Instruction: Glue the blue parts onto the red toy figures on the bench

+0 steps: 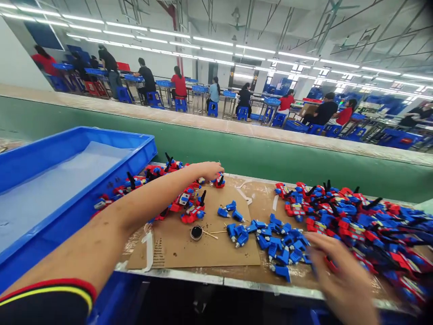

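Our left hand (212, 170) is at a toy robot (219, 183), right hand (341, 271) blurred | grips: we cannot tell | likely light, stiff; best held mid-body

No text, brand or number can be read. On the long outer wall of the large, shallow, blue plastic tray (137, 159) at the near left, faint dark markings (115, 183) show, too blurred to make out. The flat brown cardboard sheet (203, 250), near the middle, bears rows of short dark marks (158, 253) at its left end; whether they are print cannot be told.
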A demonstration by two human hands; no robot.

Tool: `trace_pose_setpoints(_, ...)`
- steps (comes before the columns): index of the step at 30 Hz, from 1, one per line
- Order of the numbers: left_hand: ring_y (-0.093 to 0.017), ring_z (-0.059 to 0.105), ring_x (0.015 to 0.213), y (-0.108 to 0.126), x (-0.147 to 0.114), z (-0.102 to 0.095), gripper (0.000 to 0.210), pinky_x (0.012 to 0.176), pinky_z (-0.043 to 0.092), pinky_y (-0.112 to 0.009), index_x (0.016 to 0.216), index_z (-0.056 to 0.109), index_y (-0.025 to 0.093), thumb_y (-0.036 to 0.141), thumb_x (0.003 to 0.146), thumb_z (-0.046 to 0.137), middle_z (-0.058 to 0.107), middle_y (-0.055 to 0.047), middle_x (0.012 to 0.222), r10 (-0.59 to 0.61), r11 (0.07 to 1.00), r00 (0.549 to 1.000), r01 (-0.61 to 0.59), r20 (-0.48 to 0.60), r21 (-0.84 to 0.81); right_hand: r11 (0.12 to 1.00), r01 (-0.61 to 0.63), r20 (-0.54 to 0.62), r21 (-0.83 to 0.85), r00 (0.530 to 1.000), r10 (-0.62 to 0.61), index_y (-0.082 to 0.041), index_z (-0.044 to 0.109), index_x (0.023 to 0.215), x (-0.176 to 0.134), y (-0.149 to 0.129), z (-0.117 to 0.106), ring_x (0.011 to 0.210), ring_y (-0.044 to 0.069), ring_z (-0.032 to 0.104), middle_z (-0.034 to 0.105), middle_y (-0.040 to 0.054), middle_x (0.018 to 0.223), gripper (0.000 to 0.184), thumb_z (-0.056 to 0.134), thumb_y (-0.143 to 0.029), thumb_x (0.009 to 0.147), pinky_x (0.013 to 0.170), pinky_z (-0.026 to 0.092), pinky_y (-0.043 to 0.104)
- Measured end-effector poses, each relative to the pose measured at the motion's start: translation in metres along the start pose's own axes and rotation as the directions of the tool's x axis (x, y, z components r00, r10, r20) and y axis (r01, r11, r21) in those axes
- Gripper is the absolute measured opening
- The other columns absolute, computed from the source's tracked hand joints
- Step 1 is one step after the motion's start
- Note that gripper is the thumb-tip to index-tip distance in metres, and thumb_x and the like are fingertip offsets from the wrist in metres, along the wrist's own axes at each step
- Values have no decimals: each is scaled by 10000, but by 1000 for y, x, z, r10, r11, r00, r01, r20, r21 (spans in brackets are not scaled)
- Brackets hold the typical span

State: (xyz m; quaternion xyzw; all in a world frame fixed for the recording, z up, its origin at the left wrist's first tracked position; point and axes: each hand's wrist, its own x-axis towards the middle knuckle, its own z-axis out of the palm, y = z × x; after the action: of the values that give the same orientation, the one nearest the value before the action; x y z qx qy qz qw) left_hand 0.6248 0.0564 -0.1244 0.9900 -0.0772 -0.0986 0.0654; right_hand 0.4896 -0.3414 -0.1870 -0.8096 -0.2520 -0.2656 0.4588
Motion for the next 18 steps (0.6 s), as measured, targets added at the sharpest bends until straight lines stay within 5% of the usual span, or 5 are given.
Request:
trace_pose_setpoints(4, -255, 628, 1094, 0, 47, 14, 352, 949, 543, -471, 1201, 616, 144, 371, 934, 652, 632, -116, 1215, -219, 976, 973, 218, 72, 15, 983, 9, 317, -184, 947, 51, -211, 685, 1112, 7, -3, 75, 1090, 283, 621, 680, 104, 1154, 259, 501, -340, 985, 961, 495, 477)
trace_pose_setpoints(7, -253, 628, 1084, -3, 58, 27, 371, 931, 555, -462, 1208, 608, 139, 393, 940, 641, 623, -121, 1217, -312, 950, 947, 313, 81, 2, 934, -41, 525, -355, 818, 236, -159, 643, 1207, 37, 5, 126, 1130, 310, 596, 685, 130, 1171, 302, 569, -285, 942, 1001, 452, 472)
trace_pose_setpoints(12, -255, 623, 1090, 8, 52, 42, 355, 929, 557, -456, 1196, 610, 128, 331, 914, 684, 618, -122, 1222, -346, 934, 937, 348, 45, -79, 925, -56, 673, -375, 670, 313, -218, 621, 1285, 73, 13, 168, 950, 299, 656, 728, 83, 967, 636, 774, -113, 676, 823, 492, 372)
trace_pose_setpoints(15, -246, 626, 1078, 17, 45, 37, 319, 923, 558, -442, 1156, 626, 119, 296, 901, 699, 624, -119, 1214, -282, 948, 959, 272, -37, -166, 948, -102, 674, -301, 680, 288, -217, 567, 1365, 77, 17, 165, 851, 254, 648, 693, 35, 822, 734, 712, -94, 656, 798, 473, 341)
trace_pose_setpoints(18, -269, 605, 1135, 27, 29, 13, 362, 989, 518, -437, 1164, 626, 110, 228, 841, 737, 588, -147, 1285, -206, 956, 952, 147, -224, -255, 963, -240, 577, -123, 772, 266, -204, 472, 1435, 70, 21, 147, 750, 199, 628, 663, 12, 799, 666, 592, -221, 780, 769, 487, 326)
